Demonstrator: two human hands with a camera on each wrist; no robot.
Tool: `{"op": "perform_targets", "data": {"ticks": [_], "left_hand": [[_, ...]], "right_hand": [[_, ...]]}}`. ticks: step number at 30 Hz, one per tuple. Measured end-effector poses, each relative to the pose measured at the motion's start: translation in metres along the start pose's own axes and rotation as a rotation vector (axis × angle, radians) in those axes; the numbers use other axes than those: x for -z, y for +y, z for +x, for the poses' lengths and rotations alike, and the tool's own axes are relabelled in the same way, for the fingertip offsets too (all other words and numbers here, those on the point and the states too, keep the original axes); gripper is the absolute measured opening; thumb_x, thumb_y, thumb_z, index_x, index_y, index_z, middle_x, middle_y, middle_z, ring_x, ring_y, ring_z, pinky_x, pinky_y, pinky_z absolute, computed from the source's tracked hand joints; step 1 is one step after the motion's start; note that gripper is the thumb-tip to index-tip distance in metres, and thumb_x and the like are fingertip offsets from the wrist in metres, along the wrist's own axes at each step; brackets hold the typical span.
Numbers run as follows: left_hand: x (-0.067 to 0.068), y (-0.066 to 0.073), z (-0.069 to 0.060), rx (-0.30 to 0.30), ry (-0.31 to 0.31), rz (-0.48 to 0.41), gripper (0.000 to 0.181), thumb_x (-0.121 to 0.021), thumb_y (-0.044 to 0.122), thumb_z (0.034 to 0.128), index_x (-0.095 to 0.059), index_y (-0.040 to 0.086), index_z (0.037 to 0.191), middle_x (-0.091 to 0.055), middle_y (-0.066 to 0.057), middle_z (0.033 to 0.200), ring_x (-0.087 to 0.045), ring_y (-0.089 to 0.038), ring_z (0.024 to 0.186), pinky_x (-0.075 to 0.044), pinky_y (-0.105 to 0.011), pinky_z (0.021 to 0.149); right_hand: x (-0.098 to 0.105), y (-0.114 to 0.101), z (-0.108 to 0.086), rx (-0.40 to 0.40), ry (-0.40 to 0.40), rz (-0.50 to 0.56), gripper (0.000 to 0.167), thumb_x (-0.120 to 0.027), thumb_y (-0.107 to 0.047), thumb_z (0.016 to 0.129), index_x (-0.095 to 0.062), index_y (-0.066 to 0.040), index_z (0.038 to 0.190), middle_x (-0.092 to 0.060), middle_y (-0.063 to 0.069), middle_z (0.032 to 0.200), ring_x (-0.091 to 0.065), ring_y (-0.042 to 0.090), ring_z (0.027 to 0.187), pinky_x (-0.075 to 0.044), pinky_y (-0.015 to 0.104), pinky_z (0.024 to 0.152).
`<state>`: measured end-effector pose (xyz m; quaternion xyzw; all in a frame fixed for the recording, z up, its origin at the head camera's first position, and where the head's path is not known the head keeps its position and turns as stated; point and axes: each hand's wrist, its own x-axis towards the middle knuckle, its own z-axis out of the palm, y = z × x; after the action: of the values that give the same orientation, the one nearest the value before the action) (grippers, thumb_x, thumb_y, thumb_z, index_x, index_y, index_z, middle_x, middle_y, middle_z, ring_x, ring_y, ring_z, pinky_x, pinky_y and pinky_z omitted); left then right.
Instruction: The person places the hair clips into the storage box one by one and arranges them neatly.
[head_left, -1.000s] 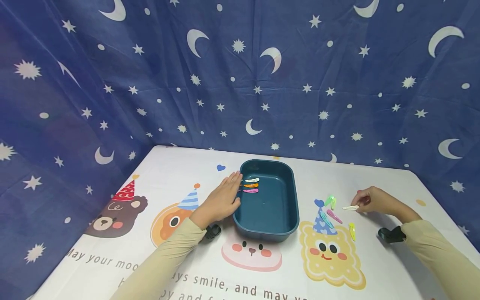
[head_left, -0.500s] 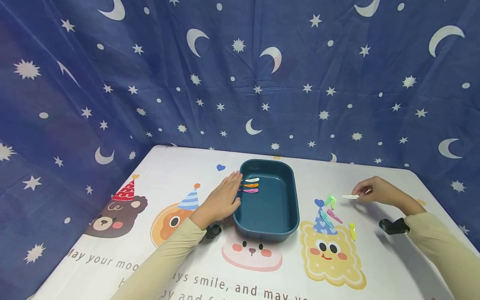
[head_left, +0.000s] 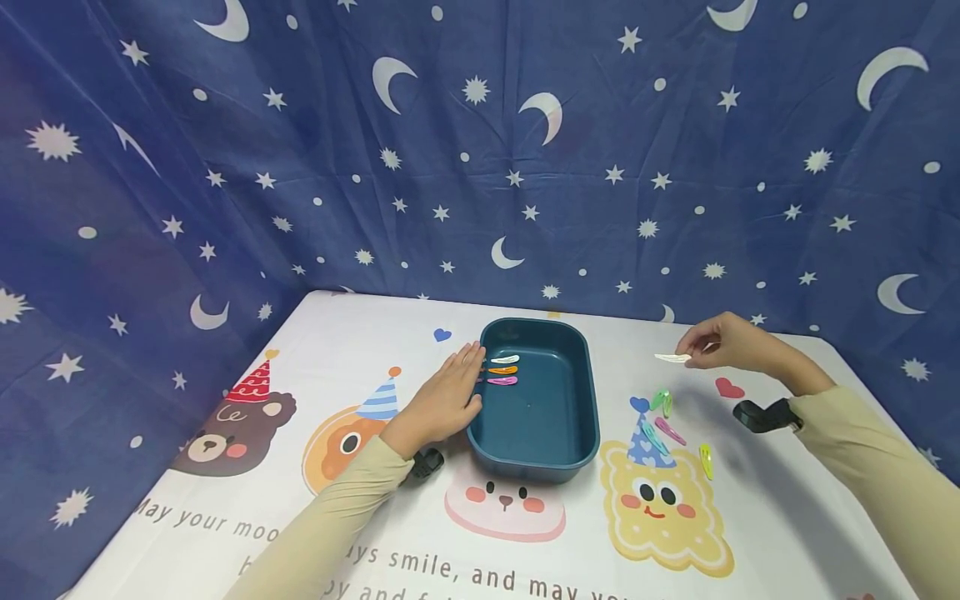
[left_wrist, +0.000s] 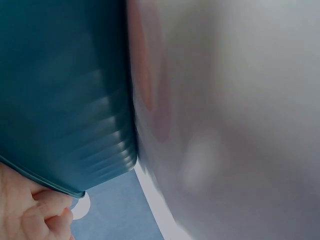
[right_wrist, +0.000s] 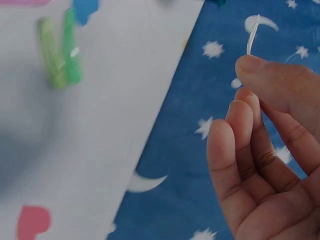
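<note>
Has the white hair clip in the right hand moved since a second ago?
Yes: in the head view, the white clip has gone up and left, from right of the green clips to above them in the picture.

White is the clip [head_left: 670, 357] between the fingertips of the right hand [head_left: 729, 342]; nearer the person than those fingers lie two green clips [head_left: 667, 406] (one leaning towards lime), a pink clip [head_left: 670, 432], a pale turquoise clip [head_left: 656, 437] and a yellow clip [head_left: 706, 462]. Touching the fingers of the left hand [head_left: 441, 393] is a dark teal tub [head_left: 536, 429]. Beyond all the fingers, a deep-blue curtain [head_left: 450, 137] bears white moons, stars and dots.
</note>
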<state>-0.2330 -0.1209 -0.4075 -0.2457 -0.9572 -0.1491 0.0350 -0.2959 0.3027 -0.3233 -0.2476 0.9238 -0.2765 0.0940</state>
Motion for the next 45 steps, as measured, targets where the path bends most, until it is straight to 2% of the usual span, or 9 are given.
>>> {"op": "perform_targets", "data": {"ticks": [3,8,17,25,34,37,45], "left_hand": [[0.0,0.0,0.0,0.001,-0.003,0.001,0.066,-0.043,0.022,0.0929,-0.017,-0.001,0.149,-0.017,-0.014,0.157,-0.013,-0.025,0.147,-0.014,-0.04,0.121],[0.0,0.0,-0.001,0.003,-0.009,0.002,0.066,-0.043,0.022,0.093,-0.017,-0.001,0.149,-0.017,-0.014,0.157,-0.012,-0.025,0.147,-0.014,-0.039,0.121],[0.0,0.001,0.001,0.005,-0.013,0.003,0.067,-0.044,0.022,0.0932,-0.016,-0.001,0.149,-0.017,-0.014,0.157,-0.011,-0.025,0.147,-0.013,-0.04,0.121],[0.0,0.0,0.002,0.002,-0.008,0.015,0.067,-0.044,0.023,0.0932,-0.016,-0.001,0.149,-0.017,-0.014,0.157,-0.012,-0.025,0.147,-0.014,-0.04,0.121],[-0.002,-0.001,0.002,0.003,-0.003,-0.006,0.067,-0.044,0.023,0.0923,-0.017,-0.001,0.149,-0.018,-0.014,0.157,-0.012,-0.025,0.147,-0.014,-0.041,0.121],[-0.002,0.0,0.002,0.012,-0.025,0.015,0.068,-0.044,0.023,0.0936,-0.014,0.0,0.15,-0.015,-0.013,0.158,-0.01,-0.024,0.148,-0.013,-0.04,0.121],[-0.001,0.0,0.002,0.011,-0.025,0.018,0.067,-0.044,0.024,0.0934,-0.015,-0.001,0.149,-0.016,-0.013,0.158,-0.011,-0.025,0.148,-0.014,-0.041,0.12]], "right_hand": [[0.0,-0.013,0.008,0.035,-0.008,0.003,0.016,-0.075,0.001,0.072,-0.071,0.002,0.088,-0.066,0.005,0.075,-0.053,0.004,0.062,-0.052,0.018,0.059],[-0.002,-0.036,0.024,0.047,-0.049,0.0,0.017,-0.074,0.0,0.073,-0.071,0.001,0.09,-0.067,0.007,0.08,-0.053,0.006,0.065,-0.052,0.017,0.062],[-0.015,-0.068,0.051,0.119,-0.102,0.012,0.015,-0.075,0.0,0.073,-0.072,-0.002,0.087,-0.068,0.007,0.079,-0.055,0.009,0.066,-0.053,0.019,0.064],[-0.033,-0.087,0.076,0.162,-0.165,0.053,0.013,-0.073,0.0,0.074,-0.071,-0.002,0.087,-0.066,0.006,0.076,-0.056,0.01,0.066,-0.052,0.022,0.064],[-0.057,-0.107,0.101,0.205,-0.187,0.064,0.011,-0.074,0.0,0.074,-0.072,-0.003,0.084,-0.066,0.005,0.074,-0.055,0.013,0.064,-0.053,0.021,0.061],[-0.066,-0.111,0.108,0.222,-0.198,0.066,0.012,-0.074,0.001,0.073,-0.073,-0.002,0.084,-0.066,0.006,0.075,-0.055,0.013,0.064,-0.053,0.02,0.061],[-0.091,-0.119,0.123,0.236,-0.239,0.057,0.01,-0.073,0.002,0.073,-0.072,-0.001,0.082,-0.069,0.007,0.076,-0.054,0.009,0.061,-0.052,0.019,0.059]]}}
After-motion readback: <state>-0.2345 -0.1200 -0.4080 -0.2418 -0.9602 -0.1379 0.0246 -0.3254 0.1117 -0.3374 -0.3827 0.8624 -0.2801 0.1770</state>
